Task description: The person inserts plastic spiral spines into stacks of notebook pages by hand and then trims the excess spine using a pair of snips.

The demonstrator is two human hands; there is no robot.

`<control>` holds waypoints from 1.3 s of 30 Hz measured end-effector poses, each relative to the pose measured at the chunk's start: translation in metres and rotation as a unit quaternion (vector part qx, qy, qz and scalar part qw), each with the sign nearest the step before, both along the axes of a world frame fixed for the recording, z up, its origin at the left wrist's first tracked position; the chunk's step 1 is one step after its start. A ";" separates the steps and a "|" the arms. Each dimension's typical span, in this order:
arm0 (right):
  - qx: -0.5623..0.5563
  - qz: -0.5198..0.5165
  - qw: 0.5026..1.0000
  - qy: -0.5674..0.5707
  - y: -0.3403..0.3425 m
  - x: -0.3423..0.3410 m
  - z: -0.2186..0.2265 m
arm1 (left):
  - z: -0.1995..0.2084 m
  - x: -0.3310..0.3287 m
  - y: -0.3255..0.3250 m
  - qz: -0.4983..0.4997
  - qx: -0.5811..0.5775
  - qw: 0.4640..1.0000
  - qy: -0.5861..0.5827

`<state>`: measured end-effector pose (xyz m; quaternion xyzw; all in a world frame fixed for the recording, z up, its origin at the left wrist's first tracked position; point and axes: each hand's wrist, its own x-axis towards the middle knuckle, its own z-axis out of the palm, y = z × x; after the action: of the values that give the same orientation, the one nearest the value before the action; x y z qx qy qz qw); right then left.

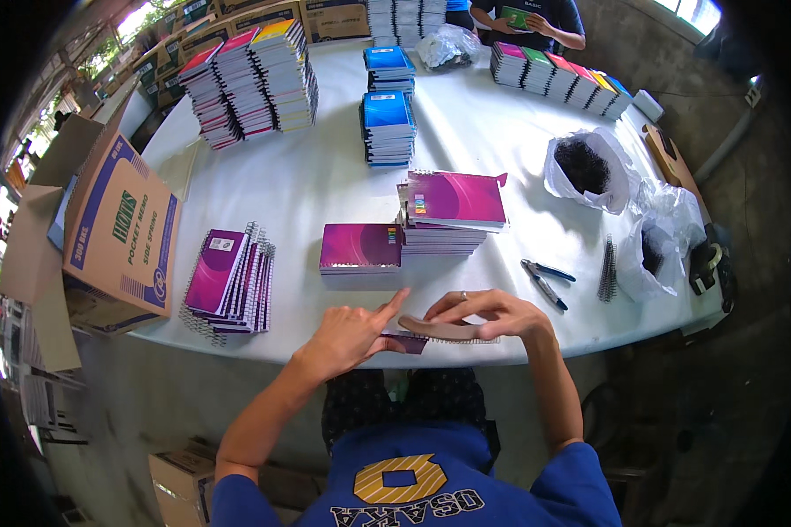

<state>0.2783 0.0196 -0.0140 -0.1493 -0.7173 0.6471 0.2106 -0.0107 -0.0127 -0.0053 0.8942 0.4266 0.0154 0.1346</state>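
Note:
At the table's near edge, my left hand (347, 336) holds one end of a purple memo pad (406, 345), its thumb below and its index finger stretched out above. My right hand (501, 314), with a ring on one finger, grips a curved tan strip (444, 330) over the pad's far right part. A thin row of wire coil (475, 341) shows along the strip's lower side; the fingers hide how it meets the pad. Just beyond lie a low stack of purple pads (360, 246) and a taller purple stack (455, 198).
Coil-bound purple notebooks (220, 272) lie left, beside an open carton (119, 228). Pliers (547, 281), loose coils (607, 268) and bags of black coils (584, 167) lie right. Notebook stacks (255, 79) stand farther back. Another person (532, 22) holds a green notebook across the table.

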 end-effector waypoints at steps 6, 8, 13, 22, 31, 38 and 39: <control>0.008 -0.027 0.994 -0.101 0.000 -0.008 0.014 | 0.005 0.001 -0.001 -0.014 0.000 1.000 0.021; -0.025 0.024 0.999 0.024 0.001 0.000 0.019 | 0.001 -0.002 -0.002 -0.032 -0.004 0.999 0.016; 0.066 -0.106 0.965 -0.231 0.005 0.005 0.033 | -0.001 -0.015 0.003 -0.102 -0.013 0.995 -0.016; 0.029 -0.028 0.991 -0.125 -0.004 -0.007 0.001 | -0.003 -0.013 0.006 -0.053 -0.017 0.997 0.048; -0.025 -0.008 0.999 -0.034 -0.007 -0.018 0.003 | 0.000 -0.014 0.000 -0.046 -0.052 0.997 0.036; 0.034 -0.022 0.992 -0.119 -0.006 -0.027 0.004 | 0.003 -0.014 -0.006 -0.027 -0.045 0.999 0.010; 0.044 -0.031 0.987 -0.154 -0.007 -0.030 0.005 | 0.002 -0.014 -0.005 -0.028 -0.042 0.999 0.000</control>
<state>0.2483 0.0129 -0.0089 -0.2600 -0.7639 0.5775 0.1237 -0.0251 -0.0178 -0.0029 0.8995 0.4016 -0.0064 0.1720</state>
